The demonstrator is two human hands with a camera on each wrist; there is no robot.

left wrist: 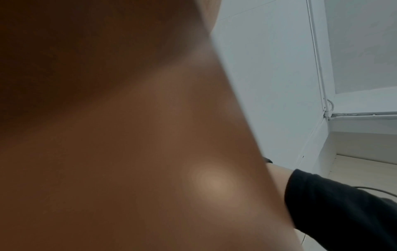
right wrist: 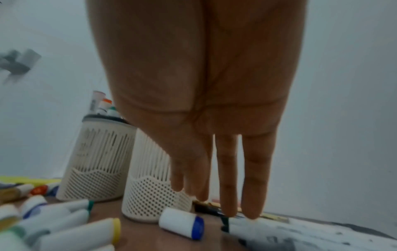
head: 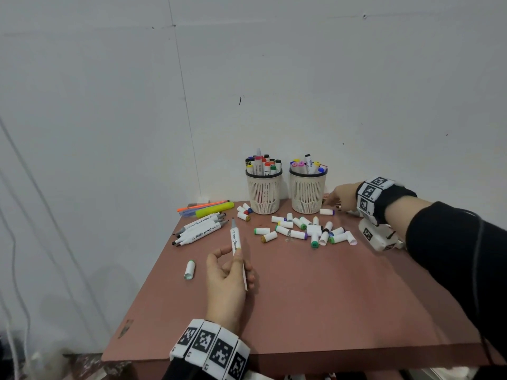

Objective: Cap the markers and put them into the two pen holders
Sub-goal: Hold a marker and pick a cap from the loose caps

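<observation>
- Two pen holders stand side by side at the far edge of our table (head: 329, 311): the left holder (head: 264, 194) is packed with capped markers in dark and red tones, the right holder (head: 307, 193) carries fewer, with pink, yellow and blue tops.
- Our left hand (head: 229, 281) pinches an uncapped marker (head: 236, 238) between thumb and curled fingers, grey tip pointing up and away, likely so a cap can be pressed straight onto it.
- Our right hand (head: 341, 198) reaches past the right holder with its fingers (right wrist: 227, 178) straight and together, tips down on a few markers lying there; it grips nothing that we can see.
- A blue-ended cap (right wrist: 182, 223) lies just beside those fingertips.
- Many loose caps (head: 307, 230) sit scattered in front of the holders, within easy reach for matching colours.
- Several uncapped markers (head: 199, 229) wait in a bunch at the left, near a yellow highlighter (head: 215, 209).
- One green cap (head: 189, 269) lies apart, just left of our left hand.
- The left wrist view is blocked by skin.
</observation>
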